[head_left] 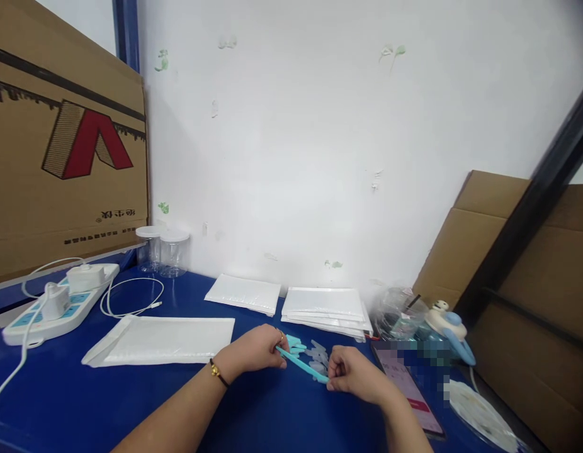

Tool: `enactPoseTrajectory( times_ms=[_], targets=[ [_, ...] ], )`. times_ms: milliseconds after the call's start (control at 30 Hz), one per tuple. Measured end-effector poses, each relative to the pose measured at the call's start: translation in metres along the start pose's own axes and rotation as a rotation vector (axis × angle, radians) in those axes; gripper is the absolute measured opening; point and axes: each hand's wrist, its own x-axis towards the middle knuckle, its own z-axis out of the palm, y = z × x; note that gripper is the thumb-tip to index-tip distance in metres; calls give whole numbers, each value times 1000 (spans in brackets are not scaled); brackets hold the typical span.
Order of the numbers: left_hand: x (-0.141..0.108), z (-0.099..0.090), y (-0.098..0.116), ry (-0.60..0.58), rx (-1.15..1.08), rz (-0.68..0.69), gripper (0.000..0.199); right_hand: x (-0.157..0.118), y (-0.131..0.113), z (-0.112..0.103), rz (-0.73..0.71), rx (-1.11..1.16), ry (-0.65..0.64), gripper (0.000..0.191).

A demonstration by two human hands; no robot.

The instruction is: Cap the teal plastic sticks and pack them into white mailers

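Observation:
A thin turquoise strip (pixel 301 365) is stretched at a slant between my two hands, above the blue table (pixel 258 415). My left hand (pixel 260 349) pinches its upper left end between thumb and fingers. At the lower right end, my right hand (pixel 350 374) grips it with curled fingers. Just behind the strip lie small turquoise pieces (pixel 295 343) and a pile of translucent greyish pieces (pixel 318 356), partly hidden by the strip and my fingers.
A white padded envelope (pixel 164 340) lies left; more envelopes (pixel 244 293) (pixel 324 305) rest by the wall. A power strip (pixel 62 308) with a cable, clear jars (pixel 173 255), a phone (pixel 412 393), a blue bottle (pixel 445 330) and cardboard (pixel 475 233) surround the work area.

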Motion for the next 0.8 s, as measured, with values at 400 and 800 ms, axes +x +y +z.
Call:
enactPoseTrajectory(
  times_ms=[400, 800],
  targets=[
    [-2, -9, 0, 152, 140, -25, 23, 3, 9, -7, 0, 63, 100, 9],
    [-5, -12, 6, 133, -93, 10, 33, 5, -7, -13, -103, 419, 299, 32]
  ],
)
